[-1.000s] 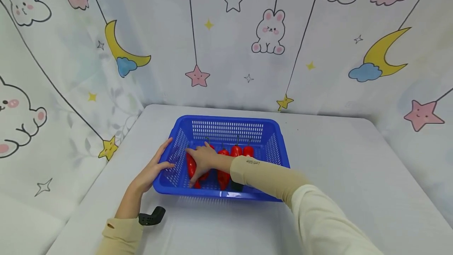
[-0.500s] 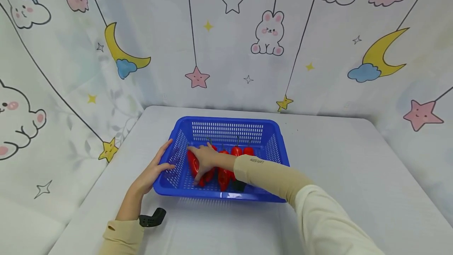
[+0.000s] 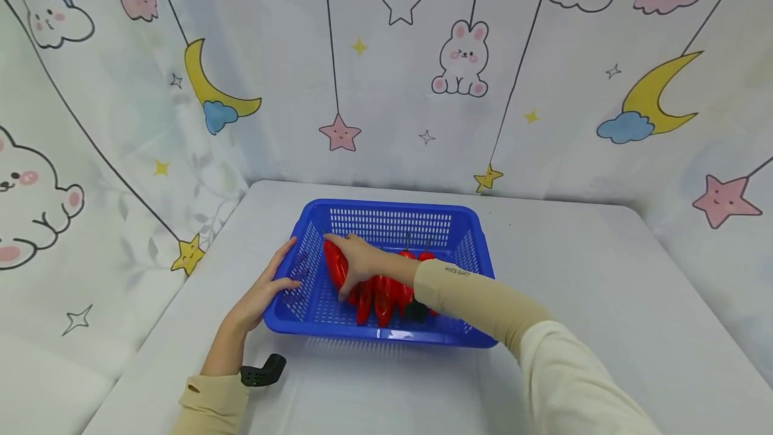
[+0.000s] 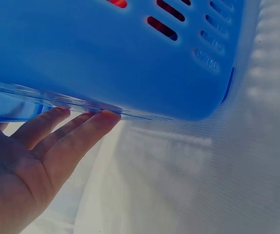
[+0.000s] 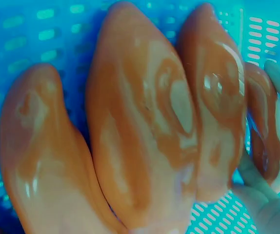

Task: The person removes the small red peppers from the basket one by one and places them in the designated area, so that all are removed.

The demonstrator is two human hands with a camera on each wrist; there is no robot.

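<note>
My right hand [image 3: 360,260] is inside a blue perforated plastic basket [image 3: 389,207] and grips a long red pepper [image 3: 335,264] near the left wall. Beside it lie several other red peppers [image 3: 383,301], partly hidden by my hand and forearm. The right wrist view, tinted orange, gives a close look at these peppers [image 5: 140,122], with the gripped pepper [image 5: 269,131] between the fingers at the right edge. My left hand [image 3: 256,297] holds the basket's left rim, thumb over the inner side. In the left wrist view its fingers [image 4: 81,134] touch the basket from outside.
The basket rests on a white-covered table [image 3: 561,274]. A black wrist device [image 3: 264,371] sits on my left wrist, and another dark one [image 3: 415,311] hangs under the right. Behind stands a white curtain [image 3: 386,86] with cartoon drawings.
The right hand has moved a little right and toward the back with the gripped pepper, whose lower end has shifted right beside the other peppers. My left hand stays on the rim.
</note>
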